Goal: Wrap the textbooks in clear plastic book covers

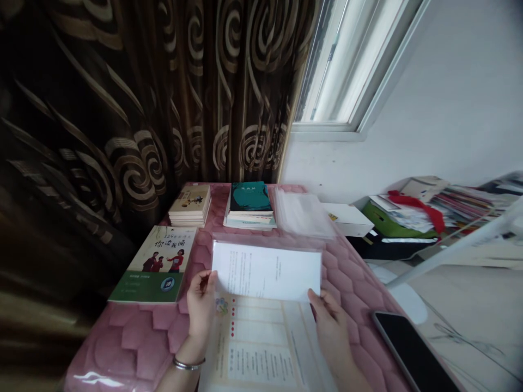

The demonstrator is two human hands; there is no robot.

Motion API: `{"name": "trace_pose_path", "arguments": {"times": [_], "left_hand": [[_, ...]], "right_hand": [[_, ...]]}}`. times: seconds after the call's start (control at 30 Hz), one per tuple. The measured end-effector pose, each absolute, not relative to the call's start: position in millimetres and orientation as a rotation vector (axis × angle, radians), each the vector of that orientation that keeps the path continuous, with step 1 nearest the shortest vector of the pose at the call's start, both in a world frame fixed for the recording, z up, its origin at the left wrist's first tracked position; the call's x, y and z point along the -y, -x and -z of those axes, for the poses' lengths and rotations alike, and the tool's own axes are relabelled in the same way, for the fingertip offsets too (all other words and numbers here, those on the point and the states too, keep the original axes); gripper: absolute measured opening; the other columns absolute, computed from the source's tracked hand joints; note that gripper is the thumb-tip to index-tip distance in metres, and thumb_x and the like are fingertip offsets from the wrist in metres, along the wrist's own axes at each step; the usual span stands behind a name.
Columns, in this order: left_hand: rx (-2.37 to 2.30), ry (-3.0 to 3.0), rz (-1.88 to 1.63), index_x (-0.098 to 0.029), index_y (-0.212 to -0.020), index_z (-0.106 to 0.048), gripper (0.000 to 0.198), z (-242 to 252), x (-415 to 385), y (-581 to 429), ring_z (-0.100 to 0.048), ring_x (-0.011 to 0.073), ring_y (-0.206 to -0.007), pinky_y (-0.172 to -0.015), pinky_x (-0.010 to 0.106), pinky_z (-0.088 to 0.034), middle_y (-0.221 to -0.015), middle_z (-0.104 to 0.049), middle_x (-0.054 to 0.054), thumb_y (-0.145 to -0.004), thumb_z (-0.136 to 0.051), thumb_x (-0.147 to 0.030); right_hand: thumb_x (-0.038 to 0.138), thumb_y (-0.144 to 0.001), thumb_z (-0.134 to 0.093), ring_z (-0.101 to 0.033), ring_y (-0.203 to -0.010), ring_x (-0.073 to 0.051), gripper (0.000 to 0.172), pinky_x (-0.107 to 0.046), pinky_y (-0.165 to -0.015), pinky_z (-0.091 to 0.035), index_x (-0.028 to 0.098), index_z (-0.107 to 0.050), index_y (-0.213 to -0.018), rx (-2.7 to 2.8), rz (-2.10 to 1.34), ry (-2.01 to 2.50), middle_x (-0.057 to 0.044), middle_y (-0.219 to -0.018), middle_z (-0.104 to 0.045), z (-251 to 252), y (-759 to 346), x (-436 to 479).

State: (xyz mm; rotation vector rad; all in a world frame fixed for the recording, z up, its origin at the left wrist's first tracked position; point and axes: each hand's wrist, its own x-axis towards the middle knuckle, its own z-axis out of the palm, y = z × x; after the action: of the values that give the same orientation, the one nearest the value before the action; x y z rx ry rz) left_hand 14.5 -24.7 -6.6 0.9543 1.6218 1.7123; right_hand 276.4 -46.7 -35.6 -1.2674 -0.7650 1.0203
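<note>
An open book (261,332) lies in front of me with its printed inside facing up. Across its far end is a white page (267,272) with small lines of print. A clear plastic book cover (265,240) shows as a transparent strip past the far edge of that page. My left hand (201,305) pinches the left edge of the page and cover between thumb and fingers, with a bracelet on the wrist. Opposite it, my right hand (332,321) grips the right edge. How far the plastic wraps the book I cannot tell.
Beyond lie clear plastic covers (304,212), a teal-topped book stack (250,198) and a tan book stack (190,204). At left is a green-and-white book (153,267); a phone (412,351) sits at the right edge of the pink quilted tabletop (134,332). A white box (347,218) stands behind.
</note>
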Motion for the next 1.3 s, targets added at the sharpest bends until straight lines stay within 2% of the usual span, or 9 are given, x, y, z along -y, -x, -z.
{"name": "trace_pose_path", "arguments": {"times": [0.1,0.37,0.5,0.7,1.07,1.3], "left_hand": [[-1.599,-0.986,-1.728,-0.017,-0.081,-0.065,0.036,8.8,26.1,-14.2,-0.060,0.0169,-0.070,-0.067,0.027,-0.049,-0.077,-0.067,0.004,-0.072,-0.067,-0.052],[-1.511,-1.078,-1.660,-0.016,-0.093,-0.065,0.030,5.5,35.9,-6.6,-0.064,0.0205,-0.083,-0.077,0.032,-0.051,-0.092,-0.070,0.008,-0.076,-0.064,-0.041],[-1.501,-1.075,-1.651,-0.017,-0.094,-0.065,0.032,8.4,37.3,-6.1,-0.065,0.0213,-0.083,-0.075,0.033,-0.052,-0.093,-0.070,0.009,-0.078,-0.062,-0.044],[-1.549,-1.117,-1.609,-0.017,-0.096,-0.066,0.036,12.8,41.1,0.6,-0.064,0.0234,-0.092,-0.086,0.037,-0.050,-0.098,-0.070,0.010,-0.078,-0.062,-0.048],[-1.512,-1.064,-1.553,-0.018,-0.098,-0.068,0.045,21.4,36.5,9.3,-0.063,0.0235,-0.092,-0.083,0.033,-0.050,-0.097,-0.070,0.008,-0.072,-0.068,-0.055],[-1.504,-1.053,-1.535,-0.019,-0.097,-0.068,0.047,17.6,34.0,13.9,-0.062,0.0240,-0.096,-0.087,0.034,-0.048,-0.100,-0.070,0.008,-0.070,-0.068,-0.058]], "right_hand": [[0.051,-0.069,-0.073,-0.055,-0.061,-0.017,0.034,-0.026,-0.055,-0.045,0.020,-0.063,-0.076,0.761,-0.976,1.294,0.000,-0.069,-0.063,30.5,-276.0,45.8],[0.053,-0.067,-0.075,-0.056,-0.059,-0.018,0.036,-0.027,-0.053,-0.044,0.020,-0.066,-0.079,0.692,-1.058,1.303,-0.002,-0.072,-0.068,37.1,-279.2,42.0],[0.052,-0.068,-0.074,-0.052,-0.054,-0.016,0.034,-0.026,-0.049,-0.040,0.020,-0.065,-0.078,0.660,-1.122,1.273,-0.001,-0.068,-0.066,36.8,-277.9,38.1],[0.052,-0.069,-0.073,-0.052,-0.056,-0.015,0.036,-0.026,-0.051,-0.041,0.019,-0.063,-0.077,0.659,-1.043,1.254,0.000,-0.066,-0.063,30.9,-269.7,28.9],[0.059,-0.067,-0.071,-0.047,-0.054,-0.013,0.043,-0.025,-0.048,-0.039,0.017,-0.059,-0.070,0.698,-0.901,1.315,0.001,-0.063,-0.057,14.2,-258.1,23.2],[0.061,-0.067,-0.070,-0.045,-0.052,-0.013,0.045,-0.024,-0.048,-0.038,0.018,-0.056,-0.069,0.685,-0.889,1.315,0.003,-0.057,-0.054,11.1,-254.2,15.5]]}}
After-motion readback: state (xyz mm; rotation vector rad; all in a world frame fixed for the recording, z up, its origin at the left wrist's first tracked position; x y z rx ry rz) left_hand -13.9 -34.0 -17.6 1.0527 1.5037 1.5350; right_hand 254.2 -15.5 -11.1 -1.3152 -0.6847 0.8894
